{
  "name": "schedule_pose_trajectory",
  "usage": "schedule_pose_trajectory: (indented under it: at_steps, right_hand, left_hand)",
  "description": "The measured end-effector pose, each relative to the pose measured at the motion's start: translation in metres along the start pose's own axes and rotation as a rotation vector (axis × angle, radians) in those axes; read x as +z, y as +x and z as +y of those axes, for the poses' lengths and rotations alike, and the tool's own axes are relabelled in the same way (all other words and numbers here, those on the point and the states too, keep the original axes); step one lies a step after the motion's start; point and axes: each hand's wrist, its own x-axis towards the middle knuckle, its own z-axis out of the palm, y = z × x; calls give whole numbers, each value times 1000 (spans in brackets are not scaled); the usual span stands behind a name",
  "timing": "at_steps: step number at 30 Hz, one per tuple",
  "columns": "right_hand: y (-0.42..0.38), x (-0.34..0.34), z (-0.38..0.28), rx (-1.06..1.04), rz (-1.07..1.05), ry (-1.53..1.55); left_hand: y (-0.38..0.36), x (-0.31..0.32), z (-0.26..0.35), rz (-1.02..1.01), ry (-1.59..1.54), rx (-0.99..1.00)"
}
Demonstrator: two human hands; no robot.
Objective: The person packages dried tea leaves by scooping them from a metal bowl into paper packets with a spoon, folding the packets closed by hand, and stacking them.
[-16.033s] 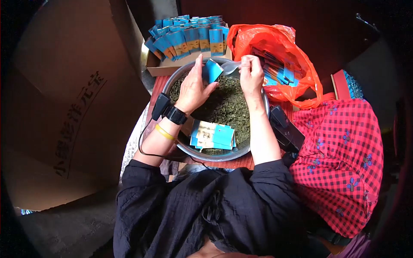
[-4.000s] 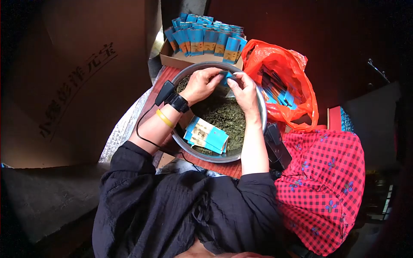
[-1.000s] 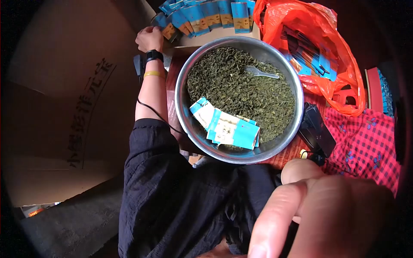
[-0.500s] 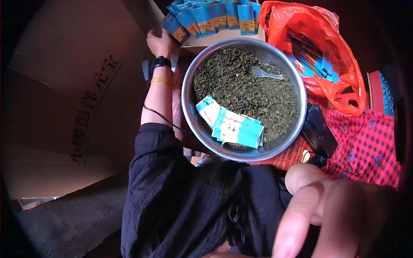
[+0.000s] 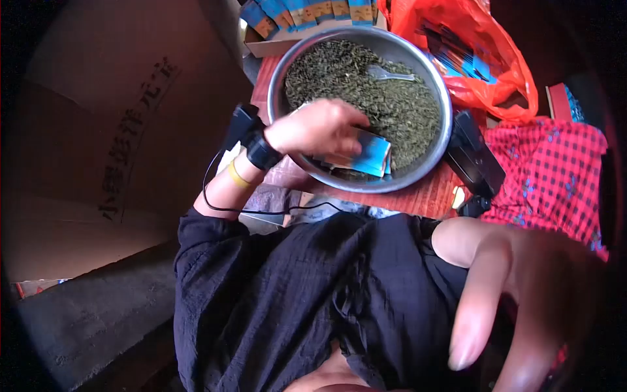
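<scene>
My left hand, blurred by motion, reaches over the near left part of a metal basin of dried tea leaves. Beneath its bent fingers lie blue and cream paper packets, partly hidden by the hand; whether it grips one I cannot tell. A clear plastic scoop rests on the leaves toward the back. Close to the camera at the lower right, my right hand is open, its fingers stretched out and apart, with no object in it.
Behind the basin stands a carton with a row of filled-looking packets. At the back right, a red plastic bag holds more packets. A black device and checked red cloth lie right; a large cardboard box stands left.
My left hand has moved from beside the carton at the back to the packets in the basin. The view has shifted, so the basin appears higher. My right hand stays near the camera.
</scene>
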Motion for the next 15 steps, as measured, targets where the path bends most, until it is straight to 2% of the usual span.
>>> schedule_pose_trajectory:
  at_steps: [1, 3, 4, 5, 7, 8, 9, 11, 13, 14, 15]
  right_hand:
    - [4, 14, 2, 5, -11, -13]
    - [16, 28, 0, 10, -22, -47]
    - [21, 13, -3, 7, -24, -51]
    - [18, 14, -7, 0, -24, -53]
    - [24, 3, 27, 99, 144, -216]
    - [26, -7, 44, 166, 156, -335]
    - [29, -18, 62, 232, 168, -455]
    - [33, -40, 99, 234, 148, -653]
    - [41, -63, 135, 268, 150, -672]
    - [49, -66, 141, 299, 143, -652]
    - [57, -72, 145, 325, 108, -685]
  left_hand:
    - [0, 15, 7, -49, 85, 8]
    - [-3, 51, 10, 30, 403, 44]
    - [-1, 45, 24, -74, 370, -92]
    - [-1, 49, 16, 21, 362, -9]
    - [-1, 43, 17, 14, 441, -19]
    - [-1, 41, 18, 18, 448, -6]
    - [-1, 39, 18, 14, 360, -7]
    - [4, 35, 7, 42, 112, -1]
    - [9, 27, 1, 215, 64, -114]
    - [15, 22, -4, 350, 10, -105]
    - [22, 13, -9, 388, -59, -152]
